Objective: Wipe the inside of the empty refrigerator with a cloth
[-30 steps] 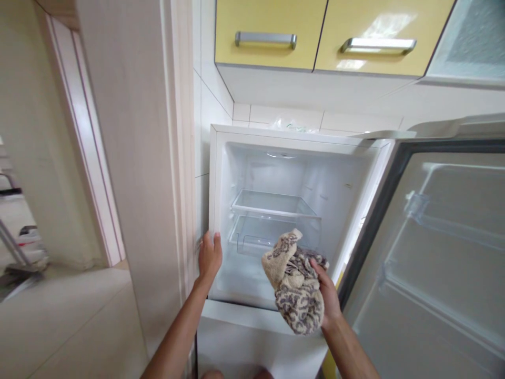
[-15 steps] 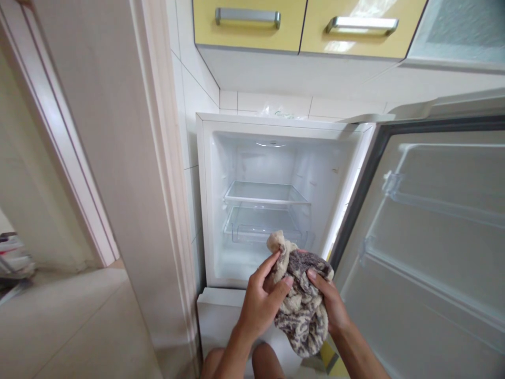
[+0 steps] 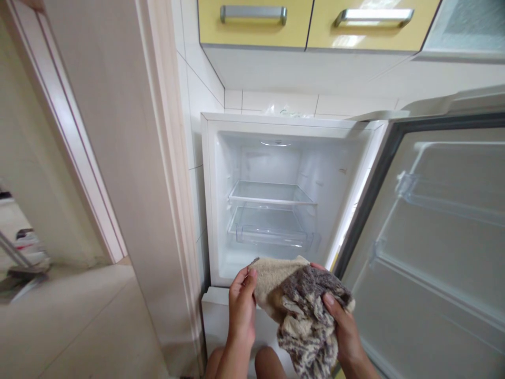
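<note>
A crumpled cloth (image 3: 305, 300), beige with a grey-brown pattern, hangs between my hands in front of the open refrigerator (image 3: 208, 200). My left hand (image 3: 243, 305) pinches its upper left corner between thumb and fingers. On the cloth's right side, my right hand (image 3: 345, 321) grips a bunched part, the thumb lying on top and some fingers hidden behind. The cloth's left part is stretched fairly flat, while the rest droops in folds. Behind it, inside the refrigerator, are glass shelves (image 3: 272, 192) and a clear-fronted drawer (image 3: 272, 237).
The refrigerator door (image 3: 442, 237) with clear door racks stands swung out on the right. Yellow cabinets (image 3: 252, 31) hang overhead. A wooden door frame (image 3: 158, 158) rises close on the left, with a dustpan (image 3: 27, 279) on the floor beyond. A plastic bag (image 3: 290, 110) lies atop the refrigerator.
My left hand has moved left and pulled a corner of the cloth outward, spreading its beige part. My right hand has shifted slightly right and down, still gripping. The view has turned a little left.
</note>
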Demonstrator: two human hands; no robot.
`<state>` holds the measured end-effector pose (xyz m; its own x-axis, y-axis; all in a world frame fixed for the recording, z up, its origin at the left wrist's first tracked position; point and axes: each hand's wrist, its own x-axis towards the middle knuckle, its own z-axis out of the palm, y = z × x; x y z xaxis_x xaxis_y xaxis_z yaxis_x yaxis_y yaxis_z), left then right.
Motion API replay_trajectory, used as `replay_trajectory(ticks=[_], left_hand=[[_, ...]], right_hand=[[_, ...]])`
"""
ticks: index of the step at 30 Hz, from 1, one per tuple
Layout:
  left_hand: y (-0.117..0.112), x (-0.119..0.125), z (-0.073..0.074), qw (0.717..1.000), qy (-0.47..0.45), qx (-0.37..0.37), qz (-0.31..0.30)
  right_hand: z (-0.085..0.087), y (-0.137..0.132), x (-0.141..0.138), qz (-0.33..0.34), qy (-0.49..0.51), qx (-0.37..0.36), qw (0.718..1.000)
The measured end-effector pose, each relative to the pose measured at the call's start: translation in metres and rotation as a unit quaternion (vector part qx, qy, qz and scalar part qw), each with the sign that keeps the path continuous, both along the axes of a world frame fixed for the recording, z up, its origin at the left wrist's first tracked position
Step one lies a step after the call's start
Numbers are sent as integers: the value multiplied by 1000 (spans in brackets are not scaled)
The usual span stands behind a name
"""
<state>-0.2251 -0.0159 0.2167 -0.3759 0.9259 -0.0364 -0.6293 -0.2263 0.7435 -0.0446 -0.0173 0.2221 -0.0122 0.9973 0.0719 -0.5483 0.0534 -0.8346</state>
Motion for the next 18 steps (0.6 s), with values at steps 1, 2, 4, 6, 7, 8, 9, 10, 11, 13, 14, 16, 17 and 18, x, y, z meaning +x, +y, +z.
replay_trajectory(ticks=[1,2,4,6,7,8,9,10,11,13,14,16,17,18], left_hand=[[1,0,-4,1000,14,-13,9],[2,0,-9,998,42,-26,28],[1,0,-17,987,123,-46,96],[-5,0,-23,963,201,-52,172],[-10,1,-24,953,226,-52,193],[-17,2,-24,951,240,-53,189],[-23,3,-24,955,245,-54,158],[-30,5,-23,963,242,-53,110],[-37,8,-22,970,231,-50,58],[-46,16,-20,980,193,-37,-25],[-48,21,-19,985,164,-32,-50],[-49,30,-20,992,88,-26,-92],[-48,34,-21,992,45,-22,-119],[-47,37,-23,990,1,-13,-144]], right_hand=[[-2,-1,1,8,-2,8,1000],[-4,-1,2,20,-7,18,1000],[-6,0,6,51,-24,42,998],[-5,1,10,76,-42,56,995],[-4,2,10,78,-49,55,994],[-2,1,9,72,-55,47,995],[1,1,8,59,-59,36,996],[3,1,5,43,-64,24,997],[6,0,2,26,-72,16,997],[9,0,-5,3,-94,16,995],[9,1,-7,-1,-111,26,994],[6,5,-9,1,-160,65,985],[3,8,-8,6,-192,90,977],[-1,12,-7,12,-227,114,967]])
